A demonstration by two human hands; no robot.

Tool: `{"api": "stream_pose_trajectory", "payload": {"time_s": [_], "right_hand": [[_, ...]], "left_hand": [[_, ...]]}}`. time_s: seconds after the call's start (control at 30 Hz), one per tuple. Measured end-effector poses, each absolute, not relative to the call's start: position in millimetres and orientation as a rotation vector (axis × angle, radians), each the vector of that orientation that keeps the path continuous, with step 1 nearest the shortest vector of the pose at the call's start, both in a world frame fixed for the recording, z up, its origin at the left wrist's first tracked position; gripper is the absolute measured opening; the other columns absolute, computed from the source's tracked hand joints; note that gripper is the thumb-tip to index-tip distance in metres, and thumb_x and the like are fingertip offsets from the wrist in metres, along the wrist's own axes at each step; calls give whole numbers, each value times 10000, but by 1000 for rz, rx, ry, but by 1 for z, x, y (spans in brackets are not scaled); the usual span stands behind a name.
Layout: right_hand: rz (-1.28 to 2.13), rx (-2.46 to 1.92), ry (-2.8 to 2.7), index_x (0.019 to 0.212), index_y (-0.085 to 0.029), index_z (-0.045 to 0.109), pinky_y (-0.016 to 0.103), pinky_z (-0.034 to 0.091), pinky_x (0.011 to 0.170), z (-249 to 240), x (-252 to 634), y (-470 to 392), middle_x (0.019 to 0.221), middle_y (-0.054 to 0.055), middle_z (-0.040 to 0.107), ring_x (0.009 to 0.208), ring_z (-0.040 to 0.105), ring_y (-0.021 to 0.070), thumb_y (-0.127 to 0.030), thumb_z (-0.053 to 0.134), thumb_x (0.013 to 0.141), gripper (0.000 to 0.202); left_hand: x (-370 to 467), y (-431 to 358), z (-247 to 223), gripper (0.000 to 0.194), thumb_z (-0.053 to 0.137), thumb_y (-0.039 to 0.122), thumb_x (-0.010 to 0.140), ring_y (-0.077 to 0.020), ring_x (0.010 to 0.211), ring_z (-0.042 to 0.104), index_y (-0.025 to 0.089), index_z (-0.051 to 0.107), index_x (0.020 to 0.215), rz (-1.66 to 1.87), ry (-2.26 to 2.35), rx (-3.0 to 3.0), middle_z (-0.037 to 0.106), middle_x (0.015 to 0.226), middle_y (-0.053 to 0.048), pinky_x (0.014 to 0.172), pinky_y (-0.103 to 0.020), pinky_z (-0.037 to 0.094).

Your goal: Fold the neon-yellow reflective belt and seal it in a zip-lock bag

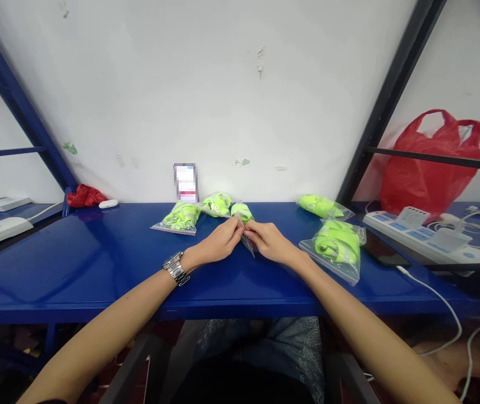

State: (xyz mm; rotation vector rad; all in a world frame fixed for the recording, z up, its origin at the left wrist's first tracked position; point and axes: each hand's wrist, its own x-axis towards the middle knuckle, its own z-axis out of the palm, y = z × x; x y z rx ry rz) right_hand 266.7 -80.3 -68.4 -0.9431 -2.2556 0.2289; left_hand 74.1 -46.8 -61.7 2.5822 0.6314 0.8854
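Note:
Both hands meet at a clear zip bag (247, 242) with a neon yellow-green rolled strap (242, 211) inside. My left hand (224, 238), with a metal watch on its wrist, pinches the bag's edge. Close beside it, my right hand (267, 238) pinches the same edge, fingers closed. Part of the bag is hidden behind the fingers. To the left lie two similar filled bags, one nearer bag (181, 217) and one further back bag (216, 203). On the right rest a bagged roll (337, 247) and another bag (321, 206) behind it.
A phone (186, 182) leans on the wall. Another phone (385, 251) lies at right with a white cable plugged in. Beyond the dark frame stand a power strip (425, 235) and a red plastic bag (431, 163). A red crumpled bag (86, 196) and white case (108, 203) sit at left.

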Motion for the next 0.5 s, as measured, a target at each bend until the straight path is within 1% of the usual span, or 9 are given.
{"api": "stream_pose_trajectory", "payload": {"time_s": [0.07,0.13,0.27,0.37,0.5], "right_hand": [[195,-957,-2267,784,-223,420,254,329,601,-69,265,-81,688,-1,549,594,494,139,-238,352,994,221],[74,-1006,-2274,790,-218,433,260,311,592,-71,261,-81,695,13,565,589,499,144,-222,389,964,179],[-170,-1196,-2243,824,-198,478,273,287,593,-75,261,-80,728,48,611,602,530,168,-211,419,921,114],[-296,-1481,-2044,812,-190,512,280,257,577,-75,269,-78,686,50,615,576,526,178,-203,432,891,113],[-420,-1776,-1732,809,-191,556,286,226,561,-74,273,-80,684,64,610,573,508,189,-263,478,879,127]], "left_hand": [[75,-47,-62,194,303,282,1001,-171,702,469,204,405,856,880,674,2650,501,817,-32,686,-336,408],[77,-47,-64,162,306,243,983,-172,687,453,209,386,846,865,690,2733,488,813,-29,681,-340,403],[77,-46,-71,89,352,157,921,-183,695,472,208,388,858,892,816,2888,497,812,-31,661,-333,390],[75,-46,-76,87,402,137,873,-183,637,468,210,392,827,936,1014,2939,486,747,-18,593,-316,346],[76,-47,-76,106,429,147,864,-170,574,461,209,399,784,1110,1217,2891,477,681,-9,547,-299,295]]}}
